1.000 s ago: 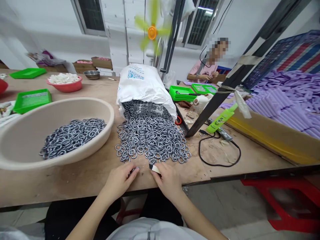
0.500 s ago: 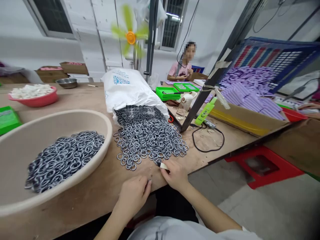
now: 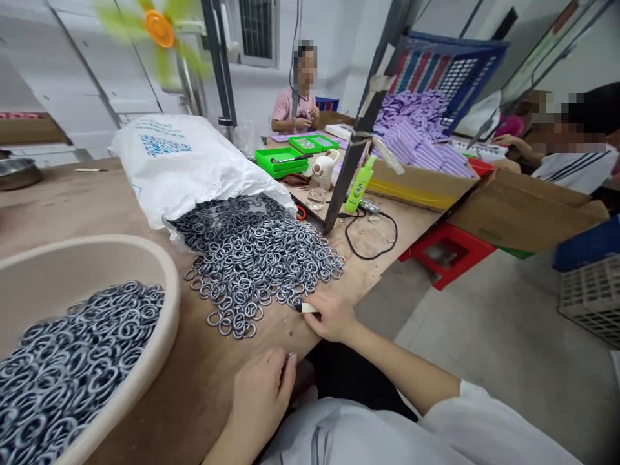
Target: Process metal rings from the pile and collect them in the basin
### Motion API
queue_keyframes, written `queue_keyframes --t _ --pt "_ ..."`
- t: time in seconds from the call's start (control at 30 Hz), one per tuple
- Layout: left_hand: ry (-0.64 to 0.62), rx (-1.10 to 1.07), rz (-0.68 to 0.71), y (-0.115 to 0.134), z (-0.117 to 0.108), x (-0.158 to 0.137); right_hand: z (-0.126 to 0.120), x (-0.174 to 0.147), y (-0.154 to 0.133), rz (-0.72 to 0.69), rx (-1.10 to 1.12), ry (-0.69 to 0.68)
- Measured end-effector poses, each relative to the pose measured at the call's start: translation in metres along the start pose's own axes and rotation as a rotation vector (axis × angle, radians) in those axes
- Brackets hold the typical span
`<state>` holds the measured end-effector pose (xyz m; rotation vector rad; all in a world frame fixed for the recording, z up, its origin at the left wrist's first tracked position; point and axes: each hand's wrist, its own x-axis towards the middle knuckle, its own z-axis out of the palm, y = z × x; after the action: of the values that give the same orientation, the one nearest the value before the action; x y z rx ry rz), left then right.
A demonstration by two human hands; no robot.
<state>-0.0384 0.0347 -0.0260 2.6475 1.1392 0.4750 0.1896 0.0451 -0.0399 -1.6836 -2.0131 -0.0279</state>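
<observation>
1. Your right hand (image 3: 332,316) is closed on a small flat tool (image 3: 309,308), pinching it between the thumb and the fingers. The tool has a pale body and a dark end, and this end points to the left.
2. The dark end is at the front border of the spilled gray rings (image 3: 271,258); I cannot tell if it touches one of them.
3. Your left hand (image 3: 261,391) is near the table edge, with the fingers bent and the thumb beside them. A small dark spot appears at the thumb tip, but I cannot tell if you grasp something there.
4. The spilled rings lie in a heap on the wooden table (image 3: 191,381), in front of both hands. They come out from the open mouth of a white sack (image 3: 179,161), which lies on its side.
5. At your left stands a beige basin (image 3: 77,266), and it contains many more gray rings (image 3: 82,368).
6. Beyond the heap, to the right, a dark metal post (image 3: 349,161) stands tilted. Near it are a clear bottle (image 3: 318,187) with a white top, a bright green bottle (image 3: 360,187) and a looped black cable (image 3: 396,232).
7. Farther back, a co-worker in a pink shirt (image 3: 285,106) sits near green trays (image 3: 282,169).
</observation>
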Motion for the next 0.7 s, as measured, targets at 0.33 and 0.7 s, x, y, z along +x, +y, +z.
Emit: queue_keyframes --t 0.33,0.7 --pt "0.129 -0.069 -0.009 0.000 -0.003 0.002 -0.001 0.002 -0.001 -0.020 -0.049 -0.028" --pt "0.868 0.382 -0.450 -0.050 -0.151 -0.026 -0.002 0.003 0.013 0.032 0.290 0.111"
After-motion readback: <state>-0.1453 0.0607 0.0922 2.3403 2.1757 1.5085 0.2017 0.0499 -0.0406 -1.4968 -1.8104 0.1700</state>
